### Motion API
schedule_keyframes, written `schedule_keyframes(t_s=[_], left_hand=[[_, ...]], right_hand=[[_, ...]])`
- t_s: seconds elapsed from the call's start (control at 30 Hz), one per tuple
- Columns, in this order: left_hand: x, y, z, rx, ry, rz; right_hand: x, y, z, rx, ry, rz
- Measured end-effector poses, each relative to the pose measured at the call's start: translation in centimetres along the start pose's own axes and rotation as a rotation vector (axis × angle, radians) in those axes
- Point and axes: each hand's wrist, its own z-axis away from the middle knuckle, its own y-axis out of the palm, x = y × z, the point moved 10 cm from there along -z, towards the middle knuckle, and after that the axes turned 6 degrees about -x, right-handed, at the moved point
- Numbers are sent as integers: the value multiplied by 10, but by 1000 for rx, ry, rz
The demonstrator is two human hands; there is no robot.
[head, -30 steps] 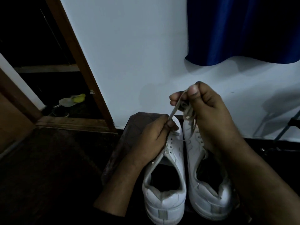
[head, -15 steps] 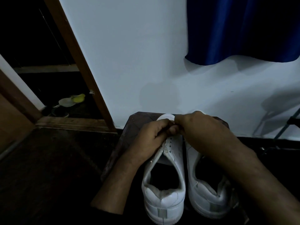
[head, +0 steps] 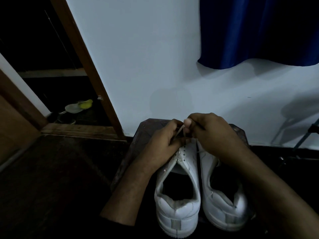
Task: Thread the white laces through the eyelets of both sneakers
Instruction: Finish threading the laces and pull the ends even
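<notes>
Two white sneakers stand side by side, heels toward me, on a dark low stool [head: 138, 135]. The left sneaker [head: 177, 204] shows open eyelets near its tongue. The right sneaker [head: 224, 204] is partly under my right forearm. My left hand [head: 162, 145] rests on the front of the left sneaker and pinches a strand of white lace [head: 179, 131]. My right hand [head: 212, 133] is just above the toes, its thumb and fingers pinched on the same lace. Both toes are hidden by my hands.
A pale wall rises straight behind the stool, with a blue curtain [head: 250, 31] hanging at the upper right. A wooden door frame [head: 86, 66] leans at the left, with a dark doorway and a yellow-green object [head: 86, 104] on the floor. Metal legs [head: 303, 135] stand at far right.
My right hand came down from chest height to the toes of the sneakers, then lifted slightly, drawing the lace up between both hands. My left hand stayed on the left sneaker.
</notes>
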Motion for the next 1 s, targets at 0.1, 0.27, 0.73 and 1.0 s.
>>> schedule_keyframes(t_s=[0.1,0.27,0.73,1.0], left_hand=[[0,-1,0,-17,-19,-24],[-19,-8,2,-59,67,-191],[-28,-24,9,-163,87,-40],[-22,-28,7,-209,97,-95]], right_hand=[[-4,-1,1,-10,29,44],[6,3,2,22,18,75],[11,-9,-1,22,-12,148],[21,-10,3,7,-112,301]])
